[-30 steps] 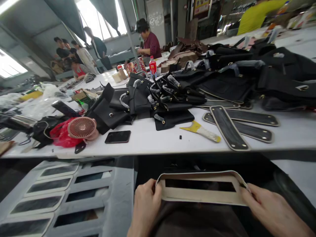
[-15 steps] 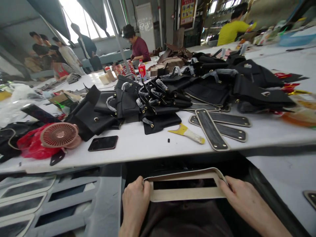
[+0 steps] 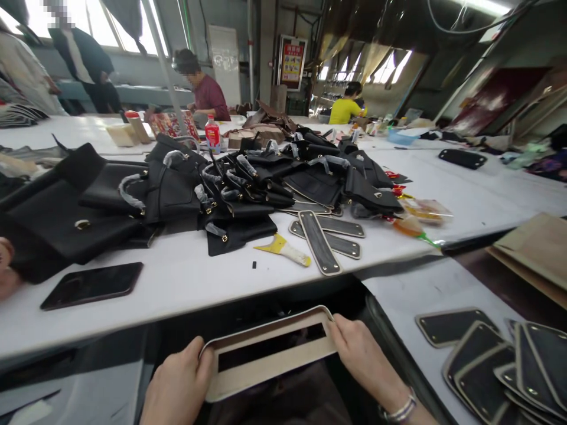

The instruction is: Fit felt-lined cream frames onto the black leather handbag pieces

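Both of my hands grip a long rectangular piece with a raised beige rim (image 3: 266, 370) and a dark middle strip, held above my lap. My left hand (image 3: 179, 378) pinches its left end, thumb on the inside. At the right end, my right hand (image 3: 361, 348) is closed on the corner. The piece tilts up toward the right. What its underside looks like is hidden. Beyond it on the white table lie dark oblong panels (image 3: 319, 242) with pale edges and metal studs, beside a yellow-headed scraper-like tool (image 3: 283, 249).
A heap of black handbags (image 3: 177, 189) with wrapped handles covers the table's middle. A phone (image 3: 93, 285) lies near the front edge. More studded panels (image 3: 482, 360) are stacked at right, below brown sheets (image 3: 535, 251). A red-labelled bottle (image 3: 212, 134) stands behind; people work farther back.
My view has swung to the right, bringing the stacked panels into sight. The piece in my hands now slants up to the right; both hands still hold its ends.
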Demonstrator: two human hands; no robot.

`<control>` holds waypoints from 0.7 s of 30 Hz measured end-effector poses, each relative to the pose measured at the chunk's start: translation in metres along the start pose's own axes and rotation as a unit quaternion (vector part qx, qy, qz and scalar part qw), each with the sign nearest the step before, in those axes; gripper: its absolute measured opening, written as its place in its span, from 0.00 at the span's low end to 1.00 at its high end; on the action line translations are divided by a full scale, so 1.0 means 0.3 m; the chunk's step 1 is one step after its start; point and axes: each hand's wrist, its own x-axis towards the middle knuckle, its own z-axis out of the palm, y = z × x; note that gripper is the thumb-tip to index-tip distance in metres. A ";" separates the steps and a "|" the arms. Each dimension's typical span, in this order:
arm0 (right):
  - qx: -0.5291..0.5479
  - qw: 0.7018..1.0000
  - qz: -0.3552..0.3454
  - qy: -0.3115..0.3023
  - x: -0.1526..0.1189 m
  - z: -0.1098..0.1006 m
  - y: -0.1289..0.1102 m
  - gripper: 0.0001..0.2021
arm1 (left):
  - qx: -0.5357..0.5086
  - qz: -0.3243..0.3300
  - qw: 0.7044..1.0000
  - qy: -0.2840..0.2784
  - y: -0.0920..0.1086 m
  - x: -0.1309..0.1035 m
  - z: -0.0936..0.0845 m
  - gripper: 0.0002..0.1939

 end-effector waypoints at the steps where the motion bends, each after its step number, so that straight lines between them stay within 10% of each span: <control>1: 0.023 0.999 0.016 -0.015 0.000 -0.003 0.001 0.19 | -0.020 0.008 1.000 0.003 -0.009 0.001 0.002 0.15; 6: 0.334 0.925 0.160 -0.090 -0.011 0.007 0.043 0.29 | -0.294 0.046 0.955 -0.003 -0.100 -0.018 0.058 0.24; 10: 0.554 0.757 0.339 -0.078 -0.025 0.093 0.091 0.30 | -0.613 -0.120 0.780 0.039 -0.105 -0.002 0.149 0.31; 14: 0.656 0.611 0.423 -0.132 -0.014 0.201 0.068 0.25 | -0.751 -0.214 0.623 -0.034 0.006 0.019 0.205 0.31; 21: 0.707 0.566 0.384 -0.182 0.071 0.209 -0.007 0.26 | -0.770 -0.219 0.591 -0.095 0.050 0.055 0.207 0.20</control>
